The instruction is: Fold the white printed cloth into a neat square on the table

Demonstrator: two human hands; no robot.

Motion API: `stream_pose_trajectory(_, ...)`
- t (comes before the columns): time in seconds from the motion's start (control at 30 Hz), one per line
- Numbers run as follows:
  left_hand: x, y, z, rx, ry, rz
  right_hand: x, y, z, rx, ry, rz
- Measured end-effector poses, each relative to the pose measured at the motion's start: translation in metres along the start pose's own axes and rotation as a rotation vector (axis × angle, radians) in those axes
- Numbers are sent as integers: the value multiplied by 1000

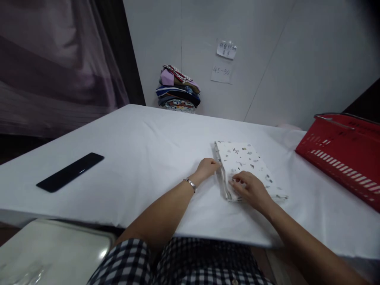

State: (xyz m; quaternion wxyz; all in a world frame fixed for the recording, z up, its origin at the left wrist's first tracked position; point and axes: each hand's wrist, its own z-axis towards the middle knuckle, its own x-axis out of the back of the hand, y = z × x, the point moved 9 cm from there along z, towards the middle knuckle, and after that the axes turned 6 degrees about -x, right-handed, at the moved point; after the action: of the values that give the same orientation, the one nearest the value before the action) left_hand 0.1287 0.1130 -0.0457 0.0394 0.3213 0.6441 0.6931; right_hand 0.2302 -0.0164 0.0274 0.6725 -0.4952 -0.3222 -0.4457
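A folded white cloth with small printed motifs lies flat on the white-covered table in front of me. At its left edge is my left hand, its fingers closed on the folded layers there. My right hand rests over the near left part of the cloth, with thumb and fingers pinched together at the fabric. The fingertips of the left hand are partly hidden by the hand itself. A silver bracelet circles my left wrist.
A red plastic basket stands at the right end of the table. On the left lies a flat black slab. A stack of folded clothes stands beyond the far edge, against the wall. A pale stool-like surface is at lower left.
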Motion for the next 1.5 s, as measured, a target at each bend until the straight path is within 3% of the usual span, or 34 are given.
stream_pose_trajectory(0.13,-7,2,-4,22,-72,-35,-21,-3,3,-113,-95,-94)
stream_pose_trajectory(0.27,-13,1,-3,30,-96,-114,-28,5,4,-206,-142,-73)
stream_pose_trajectory(0.53,-34,-17,0,207,-176,-451,-28,21,-1,-327,-83,265)
stream_pose_trajectory(0.8,-32,-7,-5,198,-188,-516,-40,8,9,-338,-280,-114)
stream_pose_trajectory(0.93,-30,-2,-4,145,-174,-527,-41,11,15,-335,-285,-192)
stream_pose_trajectory(1.03,-23,-3,0,111,-108,-489,-40,17,15,-327,-240,-69)
stream_pose_trajectory(1.17,-19,-9,6,102,-61,-393,-38,35,8,-431,-153,235)
stream_pose_trajectory(1.27,-16,-12,8,78,-26,-258,-39,42,4,-479,-120,335)
stream_pose_trajectory(1.37,-16,-12,9,42,-18,-65,-40,39,5,-468,-126,322)
stream_pose_trajectory(1.5,-17,-7,8,40,-53,79,-40,23,10,-382,-172,111)
